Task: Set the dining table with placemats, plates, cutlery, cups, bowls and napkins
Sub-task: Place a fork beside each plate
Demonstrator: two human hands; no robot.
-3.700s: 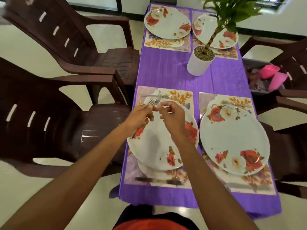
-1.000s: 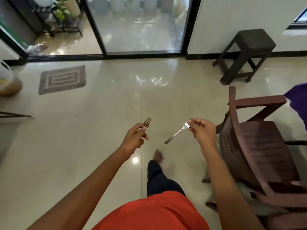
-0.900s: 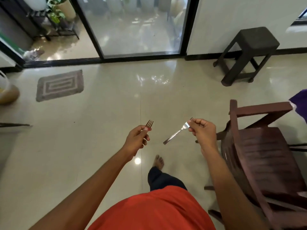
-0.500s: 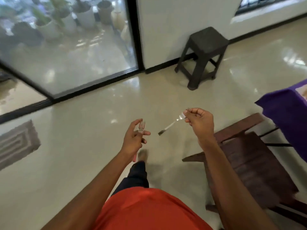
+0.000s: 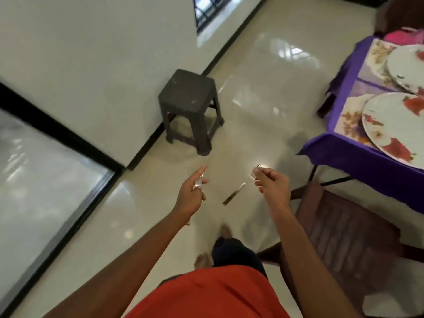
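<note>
Each of my hands carries a steel fork above the tiled floor. My left hand grips one fork, of which only a bit of shiny metal shows by the fingers; the index finger points forward. My right hand pinches the other fork near its tines, and the handle hangs down to the left. The table with its purple cloth stands at the right edge. Two floral plates lie there on floral placemats.
A dark plastic stool stands by the white wall ahead. A brown plastic chair sits right beside my right arm, at the table's corner. A glass door with a black frame is on the left. Pink things lie beyond the table.
I have walked and turned right: the table end with plates has come into view, and the stool is nearer. Both hands still carry their forks. My left index finger has straightened.
</note>
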